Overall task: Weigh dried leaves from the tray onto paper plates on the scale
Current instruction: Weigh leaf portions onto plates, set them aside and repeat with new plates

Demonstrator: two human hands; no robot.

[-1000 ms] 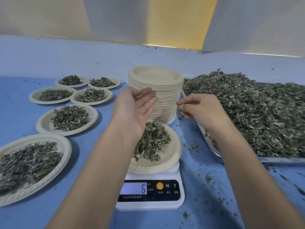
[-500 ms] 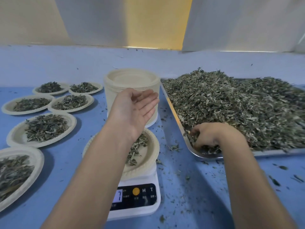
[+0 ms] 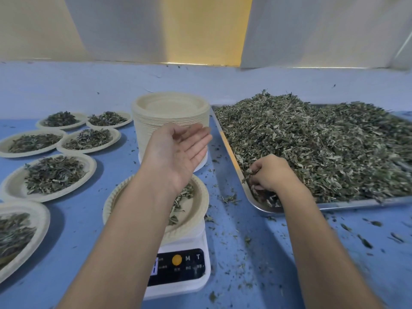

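Now the right hand (image 3: 272,172) is down in the tray (image 3: 356,202), fingers (image 3: 256,170) curled round dried leaves (image 3: 323,148); left hand (image 3: 176,152) stays outstretched.

Blue table (image 3: 89,241); white scale (image 3: 201,283) w/ black panel (image 3: 189,270), orange btn (image 3: 176,260); beige plates (image 3: 171,118) behind scale; grey-green leaves (image 3: 312,148), silver tray (image 3: 356,202) right of scale.

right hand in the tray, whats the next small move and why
Probably lift the right hand with its pinch of dried leaves and carry it left to the plate on the scale. Its fingers are curled into the pile, the plate looks thinly filled, and the left hand hovers open above it.
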